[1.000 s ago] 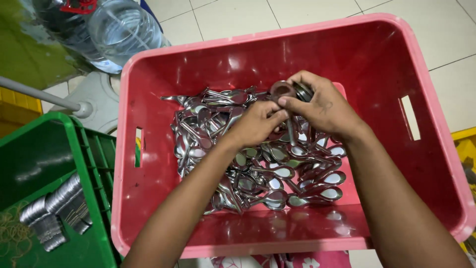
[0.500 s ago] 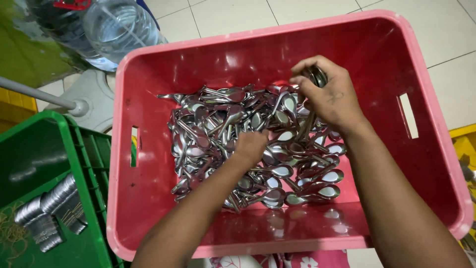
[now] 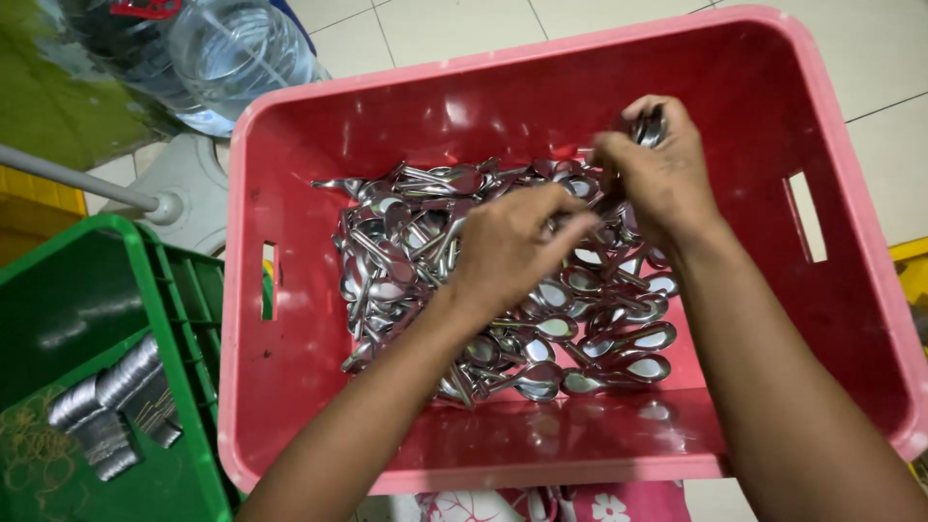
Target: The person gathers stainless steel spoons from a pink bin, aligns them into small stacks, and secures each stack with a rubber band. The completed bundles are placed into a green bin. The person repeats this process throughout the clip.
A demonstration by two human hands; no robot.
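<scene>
Gripping a small stack of metal spoons near the upper right of the frame, the right hand has its fingers curled tight around them. Left hand, at the centre, hovers over the spoon pile with fingers bent down, pinching toward one. These spoons look stiff, light singly, smooth and likely slippery; nested handles seem the safest hold. They lie heaped in the red crate. At lower left stands a green crate with silver bundles; a water bottle sits upper left.
</scene>
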